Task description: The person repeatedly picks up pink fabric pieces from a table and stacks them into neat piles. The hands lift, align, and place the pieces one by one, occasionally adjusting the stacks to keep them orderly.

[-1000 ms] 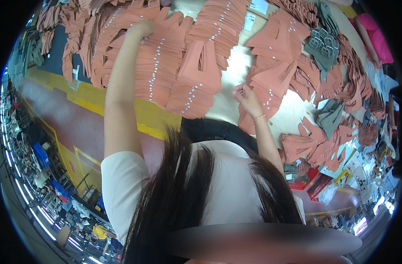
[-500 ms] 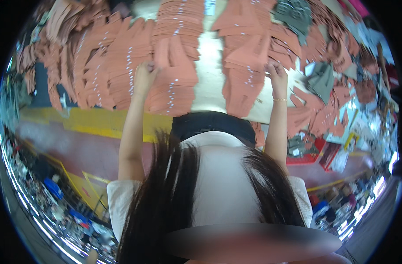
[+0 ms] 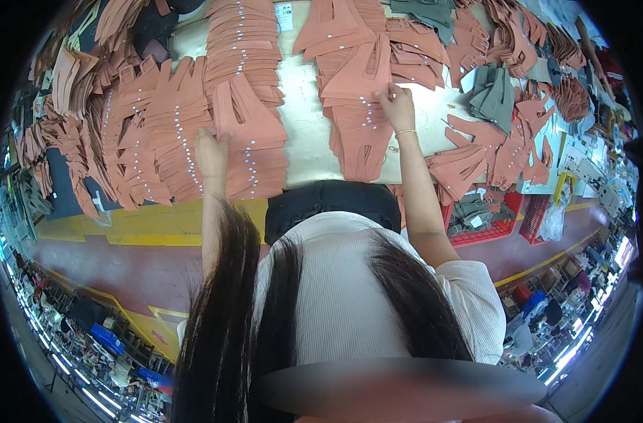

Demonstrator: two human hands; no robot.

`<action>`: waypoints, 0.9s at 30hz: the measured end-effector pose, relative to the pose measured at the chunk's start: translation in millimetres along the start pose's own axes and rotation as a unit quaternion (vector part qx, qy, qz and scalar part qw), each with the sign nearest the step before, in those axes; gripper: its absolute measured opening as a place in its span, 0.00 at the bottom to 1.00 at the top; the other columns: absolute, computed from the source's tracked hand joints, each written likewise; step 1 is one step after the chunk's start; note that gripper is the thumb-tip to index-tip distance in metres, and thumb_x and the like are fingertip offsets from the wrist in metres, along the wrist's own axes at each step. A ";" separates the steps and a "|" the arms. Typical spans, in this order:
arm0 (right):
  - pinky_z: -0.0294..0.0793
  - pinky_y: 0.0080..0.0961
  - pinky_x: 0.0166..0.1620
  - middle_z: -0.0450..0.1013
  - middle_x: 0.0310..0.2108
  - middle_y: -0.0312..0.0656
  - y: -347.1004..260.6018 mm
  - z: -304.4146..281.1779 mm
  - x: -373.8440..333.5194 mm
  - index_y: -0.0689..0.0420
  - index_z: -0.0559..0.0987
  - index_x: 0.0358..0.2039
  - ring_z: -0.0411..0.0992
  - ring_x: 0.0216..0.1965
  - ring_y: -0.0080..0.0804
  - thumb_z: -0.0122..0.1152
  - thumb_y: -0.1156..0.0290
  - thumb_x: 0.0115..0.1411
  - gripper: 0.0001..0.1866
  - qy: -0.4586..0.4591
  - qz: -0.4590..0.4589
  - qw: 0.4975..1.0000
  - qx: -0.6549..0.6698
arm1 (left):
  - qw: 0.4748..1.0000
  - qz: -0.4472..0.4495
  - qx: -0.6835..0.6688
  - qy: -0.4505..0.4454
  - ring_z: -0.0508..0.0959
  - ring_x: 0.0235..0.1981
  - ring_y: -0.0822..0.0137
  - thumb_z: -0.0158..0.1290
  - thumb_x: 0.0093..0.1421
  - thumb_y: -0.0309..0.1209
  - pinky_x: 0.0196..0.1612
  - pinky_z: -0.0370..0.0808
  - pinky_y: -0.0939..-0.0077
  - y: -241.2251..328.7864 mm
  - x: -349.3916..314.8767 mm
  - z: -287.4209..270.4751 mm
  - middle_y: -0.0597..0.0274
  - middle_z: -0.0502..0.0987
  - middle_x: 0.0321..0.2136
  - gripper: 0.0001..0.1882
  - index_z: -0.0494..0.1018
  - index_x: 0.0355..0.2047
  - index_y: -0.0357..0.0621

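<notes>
Overlapping rows of salmon-orange cut pieces, flat and with long slots, lie on the table; small white stickers run along them. My left hand (image 3: 212,151) rests at the left edge of a slotted orange piece (image 3: 248,121) on the centre-left row, its fingers bent in; whether they grip it is hard to see. My right hand (image 3: 397,107) has thumb and fingers closed at the right edge of another slotted orange piece (image 3: 356,74) on the row right of the bare strip. Both pieces lie on top of others like them.
The pale tabletop (image 3: 304,134) shows between the two rows. Grey-green cut pieces (image 3: 492,99) lie at the right, and more orange piles (image 3: 134,155) spread leftward. A red crate (image 3: 487,229) with grey-green pieces stands below the table's right side. A white label (image 3: 285,17) lies at the far edge.
The view has shifted, so the table sits further left. My left hand has come lower, beside the centre-left row's top piece. My right hand has moved in against the right row.
</notes>
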State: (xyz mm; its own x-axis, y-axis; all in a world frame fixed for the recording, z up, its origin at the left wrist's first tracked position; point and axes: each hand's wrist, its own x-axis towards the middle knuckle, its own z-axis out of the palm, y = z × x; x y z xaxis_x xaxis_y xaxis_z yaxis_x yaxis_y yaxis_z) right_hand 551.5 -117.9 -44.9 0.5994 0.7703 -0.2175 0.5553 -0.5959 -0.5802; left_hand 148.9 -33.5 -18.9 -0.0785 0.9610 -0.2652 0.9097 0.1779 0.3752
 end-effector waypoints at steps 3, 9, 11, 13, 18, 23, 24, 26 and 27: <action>0.70 0.35 0.45 0.68 0.43 0.50 -3.0 13.5 -6.3 0.62 0.75 0.44 0.70 0.41 0.46 0.67 0.61 0.47 0.26 0.041 -0.018 0.998 -0.051 | 0.999 -0.020 -0.020 -0.024 0.73 0.40 0.51 0.64 0.46 0.39 0.41 0.70 0.61 -3.4 3.7 0.1 0.48 0.74 0.33 0.23 0.69 0.35 0.36; 0.70 0.37 0.43 0.70 0.36 0.49 11.7 14.6 4.7 0.62 0.74 0.35 0.70 0.37 0.48 0.69 0.62 0.44 0.22 0.081 -0.036 0.995 -0.034 | 0.994 0.050 0.042 0.083 0.72 0.42 0.47 0.63 0.48 0.37 0.45 0.70 0.58 -1.6 -8.1 7.5 0.44 0.73 0.36 0.22 0.71 0.38 0.36; 0.71 0.36 0.38 0.71 0.29 0.46 10.2 7.3 10.8 0.61 0.73 0.30 0.71 0.30 0.45 0.71 0.61 0.43 0.21 0.080 -0.034 0.996 -0.002 | 0.992 0.051 0.062 0.102 0.72 0.43 0.45 0.62 0.48 0.36 0.46 0.70 0.57 4.6 -13.7 9.2 0.43 0.73 0.37 0.21 0.72 0.39 0.36; 0.73 0.32 0.34 0.72 0.28 0.43 -1.4 -7.6 14.5 0.60 0.72 0.31 0.71 0.27 0.39 0.70 0.64 0.46 0.19 0.011 0.021 0.996 0.083 | 0.997 0.006 0.047 0.067 0.71 0.44 0.47 0.61 0.49 0.37 0.47 0.69 0.58 9.4 -15.8 4.9 0.44 0.74 0.36 0.20 0.72 0.38 0.35; 0.77 0.22 0.30 0.74 0.27 0.36 -79.0 -63.8 -9.0 0.56 0.70 0.34 0.73 0.25 0.24 0.64 0.71 0.54 0.11 -0.181 0.046 0.874 0.449 | 0.998 -0.049 -0.021 -0.029 0.76 0.39 0.51 0.60 0.49 0.37 0.42 0.72 0.61 14.1 -15.4 -13.6 0.48 0.76 0.31 0.18 0.73 0.34 0.34; 0.79 0.20 0.31 0.73 0.29 0.35 -150.3 -64.3 -44.2 0.57 0.68 0.35 0.72 0.28 0.21 0.61 0.74 0.57 0.10 -0.341 -0.029 0.757 0.557 | 0.950 -0.171 -0.245 -0.093 0.81 0.26 0.61 0.57 0.55 0.33 0.27 0.78 0.70 10.4 -13.7 -11.1 0.50 0.77 0.32 0.15 0.71 0.36 0.34; 0.79 0.20 0.31 0.72 0.28 0.35 -156.2 -48.6 -48.1 0.57 0.68 0.35 0.72 0.28 0.21 0.61 0.74 0.57 0.11 -0.345 -0.009 0.776 0.527 | 0.939 -0.183 -0.276 -0.098 0.81 0.26 0.62 0.56 0.56 0.33 0.27 0.78 0.71 7.9 -13.4 -9.1 0.50 0.77 0.33 0.15 0.70 0.39 0.35; 0.78 0.20 0.31 0.71 0.28 0.34 -163.5 0.3 -49.3 0.56 0.67 0.34 0.72 0.28 0.20 0.61 0.74 0.57 0.10 -0.395 0.004 0.780 0.485 | 0.911 -0.197 -0.349 -0.102 0.82 0.26 0.64 0.52 0.60 0.34 0.26 0.79 0.74 1.9 -13.1 -5.8 0.51 0.77 0.35 0.16 0.69 0.44 0.36; 0.78 0.20 0.31 0.71 0.28 0.34 -164.3 29.3 -49.9 0.55 0.67 0.34 0.72 0.27 0.19 0.60 0.73 0.58 0.10 -0.428 0.011 0.775 0.466 | 0.887 -0.200 -0.399 -0.122 0.82 0.27 0.62 0.51 0.61 0.35 0.27 0.79 0.73 -2.3 -12.0 -6.6 0.51 0.77 0.36 0.17 0.67 0.46 0.35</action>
State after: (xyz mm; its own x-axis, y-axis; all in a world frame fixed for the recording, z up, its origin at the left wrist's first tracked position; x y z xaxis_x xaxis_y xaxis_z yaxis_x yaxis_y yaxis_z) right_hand 413.5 -51.7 38.2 -0.2199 0.8684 -0.4444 -0.3456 -0.4954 -0.7970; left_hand 145.0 -44.0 -10.7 -0.1497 0.7303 -0.6665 0.2436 0.6806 0.6910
